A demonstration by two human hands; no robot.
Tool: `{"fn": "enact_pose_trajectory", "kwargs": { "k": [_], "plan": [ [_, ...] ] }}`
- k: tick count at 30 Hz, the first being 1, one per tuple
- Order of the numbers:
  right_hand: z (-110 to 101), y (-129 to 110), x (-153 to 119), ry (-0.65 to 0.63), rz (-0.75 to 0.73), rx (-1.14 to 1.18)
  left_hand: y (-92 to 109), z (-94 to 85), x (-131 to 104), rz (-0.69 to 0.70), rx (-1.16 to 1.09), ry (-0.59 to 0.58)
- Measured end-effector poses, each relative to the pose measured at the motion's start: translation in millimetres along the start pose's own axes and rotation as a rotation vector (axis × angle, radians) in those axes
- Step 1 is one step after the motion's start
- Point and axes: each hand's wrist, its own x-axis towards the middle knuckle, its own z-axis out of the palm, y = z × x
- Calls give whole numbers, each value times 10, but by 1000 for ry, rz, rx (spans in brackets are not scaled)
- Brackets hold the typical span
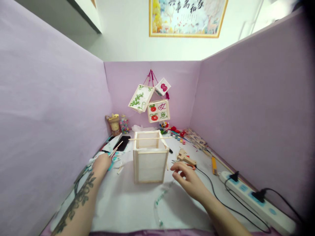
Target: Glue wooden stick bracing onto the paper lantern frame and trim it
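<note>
A box-shaped lantern frame (150, 166) with white panels and pale wooden edges stands upright on the white table. One thin stick (145, 139) lies across its open top and sticks out on both sides. To the left of the box, my left hand (102, 162) is closed around thin wooden sticks (116, 149) that point up and right. My right hand (184, 178) is just right of the box, fingers apart and slightly curled, with nothing in them. Beyond its fingertips lies a tan glue gun (186, 159).
A black phone (122, 143), paper scraps and a jar of beads (124, 124) are at the back left. Decorated lanterns (158, 111) hang behind the box. On the right are a yellow cutter (214, 165), a power strip (258, 200) and black cables. A clear strand (158, 200) lies in front.
</note>
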Motion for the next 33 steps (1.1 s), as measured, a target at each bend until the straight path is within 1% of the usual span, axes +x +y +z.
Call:
{"fn": "enact_pose_trajectory", "kwargs": {
  "k": [2, 4, 6, 7, 8, 10, 12, 13, 15, 18, 20, 21, 23, 24, 25, 27, 29, 31, 33],
  "plan": [
    [-38, -69, -30, 34, -10, -44, -14, -224, -98, 1, -18, 6],
    [-58, -203, -68, 77, -72, -58, 57, -466, -298, 37, -90, 19],
    [-44, -398, -106, 141, -229, -30, 241, -661, -592, 108, -414, 65],
    [-22, -508, -122, 186, -338, -22, 367, -726, -757, 157, -522, 74],
    [7, -616, -135, 241, -455, -33, 506, -765, -922, 220, -582, 54],
    [75, -804, -155, 339, -670, -132, 772, -770, -1216, 375, -648, -63],
    [137, -919, -172, 378, -810, -275, 959, -703, -1428, 470, -689, -121],
    [162, -943, -183, 378, -854, -331, 1009, -656, -1502, 511, -702, -142],
    [198, -933, -215, 360, -906, -387, 1032, -566, -1594, 555, -711, -194],
    [214, -826, -251, 305, -957, -399, 966, -502, -1635, 568, -707, -298],
    [172, -743, -214, 304, -956, -367, 925, -514, -1609, 580, -716, -311],
    [125, -708, -163, 335, -948, -341, 912, -529, -1580, 583, -722, -282],
    [-19, -660, 7, 427, -892, -279, 895, -564, -1501, 559, -722, -163],
    [-110, -647, 123, 465, -845, -249, 887, -576, -1455, 529, -716, -94],
    [-206, -638, 251, 477, -776, -217, 876, -583, -1411, 494, -707, -33],
    [-378, -626, 523, 440, -627, -114, 847, -576, -1337, 438, -696, 52],
    [-491, -604, 767, 355, -501, 27, 808, -544, -1293, 406, -698, 89],
    [-535, -570, 944, 273, -411, 121, 766, -501, -1275, 379, -706, 99],
    [-533, -536, 1043, 213, -369, 113, 727, -463, -1268, 348, -716, 87]
  ]
}}
